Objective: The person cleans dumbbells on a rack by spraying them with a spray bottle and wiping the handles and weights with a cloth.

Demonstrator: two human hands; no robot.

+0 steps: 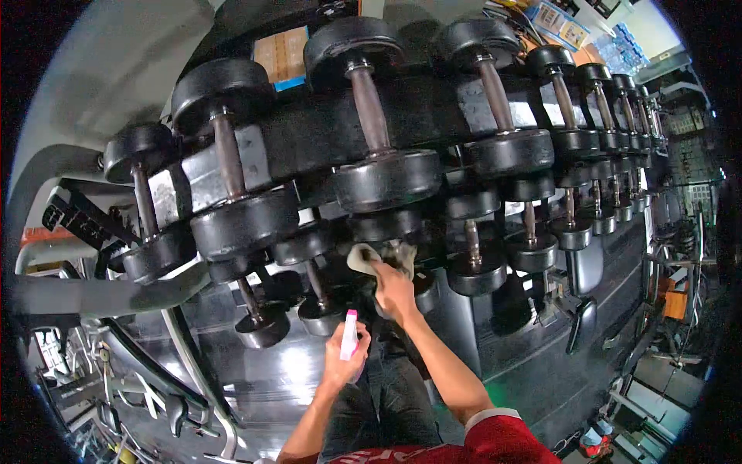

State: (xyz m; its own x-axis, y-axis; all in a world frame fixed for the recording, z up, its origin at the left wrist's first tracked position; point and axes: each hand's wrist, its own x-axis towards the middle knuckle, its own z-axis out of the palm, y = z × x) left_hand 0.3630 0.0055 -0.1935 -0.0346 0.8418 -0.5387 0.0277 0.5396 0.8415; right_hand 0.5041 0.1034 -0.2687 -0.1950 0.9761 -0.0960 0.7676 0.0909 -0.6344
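My left hand (340, 363) is closed round a spray bottle (350, 334) with a white and pink trigger head, held low in front of my legs. Reaching forward, my right hand (396, 292) grips a pale cloth (363, 260) with dark smudges. The cloth lies at the handle of a black dumbbell (386, 224) on the lower tier, and my hand and the cloth hide most of that handle. Directly above it, a larger black dumbbell (386, 182) rests on the upper tier, its grey handle pointing away from me.
Several more dumbbells (246, 224) line both tiers to left and right. A cardboard box (280, 56) stands behind the rack. Water bottles (622, 50) are at the far right. Gym machine frames (185, 363) stand on the left, and a padded bench (583, 325) is below the rack on the right.
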